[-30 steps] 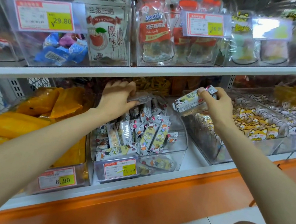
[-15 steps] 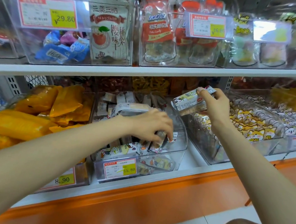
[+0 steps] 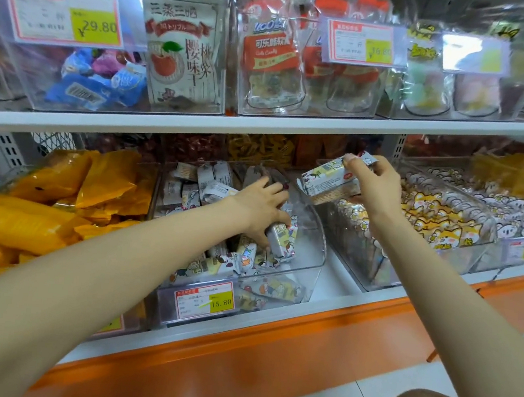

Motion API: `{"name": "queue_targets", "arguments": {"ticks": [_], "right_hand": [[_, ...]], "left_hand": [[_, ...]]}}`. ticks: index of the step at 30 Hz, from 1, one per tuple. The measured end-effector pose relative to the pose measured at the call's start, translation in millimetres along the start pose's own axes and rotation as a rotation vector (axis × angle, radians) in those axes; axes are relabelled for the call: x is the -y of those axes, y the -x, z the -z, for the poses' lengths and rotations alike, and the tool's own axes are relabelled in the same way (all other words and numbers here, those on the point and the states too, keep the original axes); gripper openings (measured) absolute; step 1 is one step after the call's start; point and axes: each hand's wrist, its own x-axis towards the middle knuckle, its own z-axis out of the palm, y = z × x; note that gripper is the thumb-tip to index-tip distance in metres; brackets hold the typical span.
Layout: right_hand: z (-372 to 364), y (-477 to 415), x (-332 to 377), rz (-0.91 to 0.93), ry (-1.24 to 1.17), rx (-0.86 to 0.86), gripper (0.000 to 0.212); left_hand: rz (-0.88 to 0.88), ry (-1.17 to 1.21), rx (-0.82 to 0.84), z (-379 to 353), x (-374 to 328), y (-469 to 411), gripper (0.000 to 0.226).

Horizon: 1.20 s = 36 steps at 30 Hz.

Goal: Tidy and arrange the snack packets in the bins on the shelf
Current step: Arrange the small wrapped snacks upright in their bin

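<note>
I am in a shop: clear bins (image 3: 311,236) of snack packets (image 3: 279,239) on white shelves (image 3: 262,124), each bin fronted with a printed price tag (image 3: 203,300).

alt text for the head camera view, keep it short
A person's left hand grips a small packet inside a clear bin of snack packets on a shop shelf. The right hand holds a stack of packets above the bin's right edge.

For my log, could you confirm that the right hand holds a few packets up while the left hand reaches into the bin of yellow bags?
Not quite: the head view shows the left hand in the middle bin of small white packets, not among the yellow bags. The right hand does hold a few packets up.
</note>
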Motion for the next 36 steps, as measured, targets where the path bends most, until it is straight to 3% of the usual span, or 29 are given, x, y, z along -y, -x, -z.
{"name": "queue_targets", "arguments": {"ticks": [10,17,24,28,30,33,36], "right_hand": [[-1.3,3.2,0.8,0.016,0.049,0.020,0.013],[0.0,2.3,1.2,0.008,0.034,0.022,0.015],[-2.9,4.7,2.7,0.006,0.032,0.055,0.012],[-6.2,5.5,3.1,0.019,0.040,0.101,0.012],[-11.0,7.3,5.3,0.058,0.084,0.165,0.011],[-21.9,12.5,10.7,0.136,0.262,0.392,0.012],[-37.4,21.3,11.0,0.294,0.782,0.659,0.032]], "left_hand": [[0.096,-0.021,0.040,4.7,-12.8,-5.5,0.067],[0.022,0.092,-0.154,4.6,2.7,8.6,0.048],[0.048,0.544,-0.100,2.6,19.8,27.1,0.066],[0.185,0.747,-0.260,-2.3,39.7,63.7,0.044],[0.210,0.815,-0.320,-5.6,45.8,82.0,0.023],[0.213,0.881,-0.161,-6.8,43.0,106.4,0.015],[0.152,0.801,0.038,-12.6,31.8,120.0,0.020]]}}
